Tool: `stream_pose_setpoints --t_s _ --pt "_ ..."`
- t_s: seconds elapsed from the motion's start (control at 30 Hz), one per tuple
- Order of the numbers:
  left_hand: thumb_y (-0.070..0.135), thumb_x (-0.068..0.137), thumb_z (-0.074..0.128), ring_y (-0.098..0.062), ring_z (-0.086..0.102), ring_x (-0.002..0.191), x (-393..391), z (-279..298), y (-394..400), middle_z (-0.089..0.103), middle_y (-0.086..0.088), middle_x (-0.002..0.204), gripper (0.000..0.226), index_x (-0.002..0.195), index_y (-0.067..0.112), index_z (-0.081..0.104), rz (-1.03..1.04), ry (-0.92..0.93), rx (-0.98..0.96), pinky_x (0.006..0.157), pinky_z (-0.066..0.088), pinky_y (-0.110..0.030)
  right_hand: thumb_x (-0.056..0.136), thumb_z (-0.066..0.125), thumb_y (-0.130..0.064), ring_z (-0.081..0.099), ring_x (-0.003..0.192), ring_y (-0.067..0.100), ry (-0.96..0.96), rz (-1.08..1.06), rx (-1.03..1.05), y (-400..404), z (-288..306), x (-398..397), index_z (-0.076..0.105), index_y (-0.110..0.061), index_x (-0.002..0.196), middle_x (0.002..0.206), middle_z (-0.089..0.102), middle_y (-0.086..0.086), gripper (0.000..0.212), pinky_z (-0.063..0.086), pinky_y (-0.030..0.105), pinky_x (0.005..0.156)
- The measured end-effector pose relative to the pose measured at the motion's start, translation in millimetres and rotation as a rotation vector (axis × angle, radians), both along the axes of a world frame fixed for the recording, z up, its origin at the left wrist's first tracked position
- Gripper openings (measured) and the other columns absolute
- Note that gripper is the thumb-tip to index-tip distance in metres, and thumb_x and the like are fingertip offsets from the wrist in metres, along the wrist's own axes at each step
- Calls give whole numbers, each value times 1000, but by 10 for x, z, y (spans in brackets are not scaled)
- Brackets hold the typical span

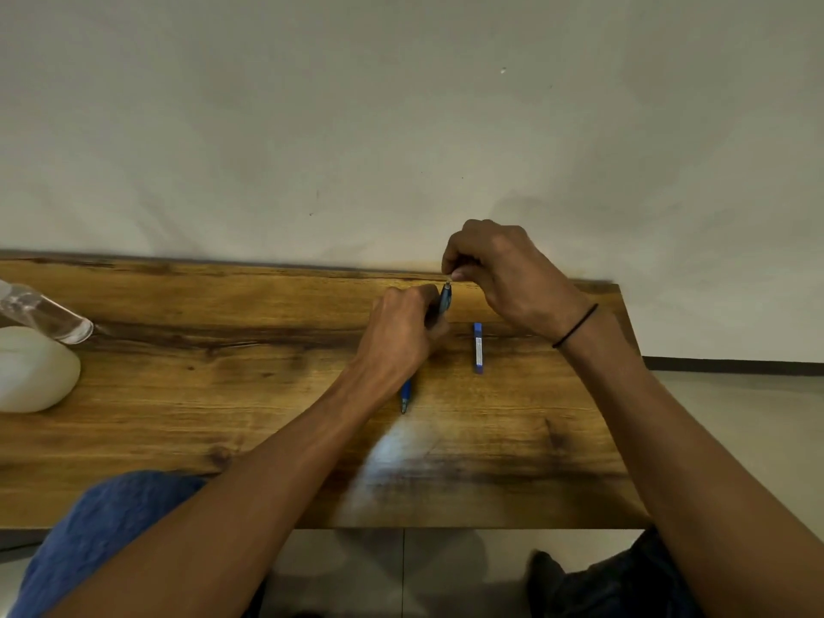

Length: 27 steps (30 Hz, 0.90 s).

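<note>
As the head camera looks down, left hand (401, 336): fingers curled tight, wrapped round the middle of the blue pen (445, 301), knuckles up, no slack in that grip.
Blue pen: held at a slant just above the table (223, 394). Its upper end pokes out past the left fingers and its lower tip shows below the wrist, close to the wood.
Right hand (504, 269): closed down small, with thumb and forefinger (459, 275) pinching right at the pen's top end and the other fingers tucked into the palm. Exactly what sits between those fingertips is too small to tell.
Hand pose: right hand arches over from above, back of the hand to the camera, thin black band (575, 326) on the wrist. The left comes in low from the near side, and the two hands meet near the table's far edge.
Arms: both bare forearms stretch forward across the wood, the right one crossing the table's right end.
Small blue case (478, 348): lying flat on the table, just beside the left hand and under the right wrist, touched by neither.
Table: dark-grained brown wood, pushed against a plain pale wall (356, 127).
Far left: a clear bottle (49, 314) lies tilted on a rounded white object (31, 370), well apart from the hands.
Room: light floor (735, 394) off to the right, with a dark skirting strip (735, 364) where it meets the wall.
</note>
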<state>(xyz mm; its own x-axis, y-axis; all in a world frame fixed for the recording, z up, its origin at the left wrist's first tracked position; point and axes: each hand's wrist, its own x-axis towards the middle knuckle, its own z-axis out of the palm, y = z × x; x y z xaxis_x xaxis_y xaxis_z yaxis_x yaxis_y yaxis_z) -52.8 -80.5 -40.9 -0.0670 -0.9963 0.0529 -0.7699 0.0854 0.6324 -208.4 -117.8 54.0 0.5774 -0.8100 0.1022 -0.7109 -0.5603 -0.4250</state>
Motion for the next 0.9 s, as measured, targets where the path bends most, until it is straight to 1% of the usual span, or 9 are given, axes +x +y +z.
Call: stream_pose_setpoints --t_s 0.2,0.33,0.47,0.53,0.63,0.67,0.77,0.83,0.9 --pt "20 95 73 -2 57 68 8 -20 -16 62 10 82 12 106 16 72 -11 -11 -16 61 49 -14 98 66 -1 59 92 25 38 6 -12 -9 -55 26 71 -9 99 96 66 9 10 51 45 81" --pt "19 95 73 0 55 66 5 -27 -13 60 11 82 13 108 16 73 -14 -12 -25 59 37 -6 97 67 -3 59 91 24 63 23 -26 -24 -91 37 71 -11 99 96 65 6 9 52 42 80" --pt "18 95 73 -5 58 70 17 -15 -8 61 10 83 16 111 14 73 -11 -7 -29 59 35 -5 97 67 -4 57 91 24 100 37 -36 -34 -139 52 70 -12 98 96 64 6 9 51 41 78" --pt "18 95 72 -7 60 72 20 -2 -3 66 6 85 17 112 13 73 -15 -9 -33 60 40 -9 96 67 -4 57 90 24 101 25 -41 -37 -161 65 70 -12 97 95 64 6 8 50 41 77" --pt "17 96 71 -10 65 76 30 11 3 75 -1 93 19 114 13 73 -25 -4 -33 68 56 -21 97 68 -6 57 90 24 109 9 -31 -36 -199 90 68 -12 96 95 64 5 6 49 39 76" --pt "17 96 71 -10 65 77 29 15 5 75 -2 94 20 116 14 73 -26 -3 -34 69 57 -22 97 68 -7 57 89 24 109 3 -26 -37 -206 88 68 -12 96 95 65 5 5 49 38 76" --pt "17 97 70 -9 63 74 20 28 13 74 -2 91 18 114 14 73 -23 -1 -51 65 51 -17 97 68 -8 59 89 24 96 -26 -8 -37 -220 77 69 -11 96 95 67 6 3 50 39 76" --pt "16 97 70 -9 63 74 19 43 23 73 -1 90 17 113 14 73 -26 5 -51 67 54 -21 97 69 -8 60 88 23 70 -45 9 -38 -224 74 69 -10 96 95 68 6 2 52 39 77" --pt "16 97 70 -11 65 74 32 63 24 72 0 87 16 112 14 73 -36 6 -52 66 51 -20 96 70 -10 60 86 19 25 -57 46 -36 -232 62 70 -11 97 94 68 3 1 53 36 78"
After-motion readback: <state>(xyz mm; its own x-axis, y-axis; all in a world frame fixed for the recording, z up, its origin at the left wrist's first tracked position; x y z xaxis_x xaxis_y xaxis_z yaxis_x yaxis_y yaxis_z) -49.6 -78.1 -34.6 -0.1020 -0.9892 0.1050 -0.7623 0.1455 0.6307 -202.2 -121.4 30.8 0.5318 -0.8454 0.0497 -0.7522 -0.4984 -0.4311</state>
